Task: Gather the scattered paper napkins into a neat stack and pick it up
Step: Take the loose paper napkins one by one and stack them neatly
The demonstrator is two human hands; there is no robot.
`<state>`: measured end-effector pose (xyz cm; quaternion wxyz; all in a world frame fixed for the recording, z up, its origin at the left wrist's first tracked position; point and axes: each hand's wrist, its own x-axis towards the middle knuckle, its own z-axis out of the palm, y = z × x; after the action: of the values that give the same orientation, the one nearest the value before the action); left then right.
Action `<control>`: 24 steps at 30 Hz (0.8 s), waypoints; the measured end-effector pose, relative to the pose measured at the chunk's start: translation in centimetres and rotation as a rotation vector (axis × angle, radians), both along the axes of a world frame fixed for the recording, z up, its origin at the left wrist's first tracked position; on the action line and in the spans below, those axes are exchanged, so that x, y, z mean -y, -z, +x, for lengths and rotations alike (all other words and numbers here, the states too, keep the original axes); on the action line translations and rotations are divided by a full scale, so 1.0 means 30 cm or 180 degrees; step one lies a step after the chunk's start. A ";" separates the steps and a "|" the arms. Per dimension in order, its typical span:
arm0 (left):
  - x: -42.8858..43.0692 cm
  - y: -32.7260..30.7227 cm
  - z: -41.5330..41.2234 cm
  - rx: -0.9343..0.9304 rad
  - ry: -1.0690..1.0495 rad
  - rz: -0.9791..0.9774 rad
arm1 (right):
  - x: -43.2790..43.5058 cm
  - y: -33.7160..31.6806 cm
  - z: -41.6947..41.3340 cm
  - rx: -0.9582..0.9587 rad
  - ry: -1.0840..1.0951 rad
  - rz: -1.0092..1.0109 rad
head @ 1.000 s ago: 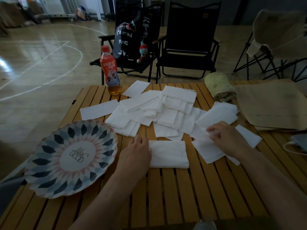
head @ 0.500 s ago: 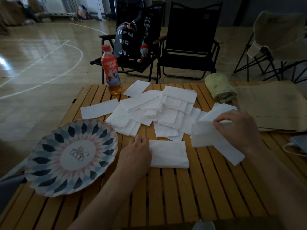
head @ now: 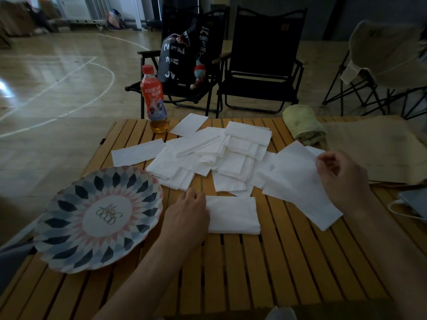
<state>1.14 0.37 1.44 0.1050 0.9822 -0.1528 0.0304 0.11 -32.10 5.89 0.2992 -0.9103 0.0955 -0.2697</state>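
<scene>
White paper napkins lie scattered and overlapping across the middle of the slatted wooden table. A small neat stack sits nearer me. My left hand rests flat against the stack's left edge, fingers straight. My right hand pinches a few napkins by their upper right edge and holds them lifted above the table, hanging down to the left.
A patterned paper plate overhangs the table's left side. A drink bottle stands at the far left edge. A rolled green towel, a brown paper bag and a grey device occupy the right. Folding chairs stand behind.
My right hand gathered napkins at the right of the pile and lifted them off the table, moving up and right. The left hand stayed against the stack.
</scene>
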 end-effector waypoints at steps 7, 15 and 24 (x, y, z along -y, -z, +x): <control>0.022 -0.056 -0.019 0.0415 -0.0043 -0.0875 | -0.100 -0.070 -0.019 0.0273 -0.0543 0.0876; 0.027 -0.148 -0.029 -0.1062 0.0432 -0.3206 | -0.300 -0.067 -0.062 -0.0921 -0.2063 0.1336; 0.015 -0.088 -0.010 -0.1123 -0.0461 -0.3060 | -0.316 -0.020 -0.048 -0.1587 -0.1596 0.2222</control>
<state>0.83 -0.07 4.09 0.5662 0.8213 -0.0330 -0.0618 -1.32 -22.61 6.50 0.6099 -0.7875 0.0269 0.0845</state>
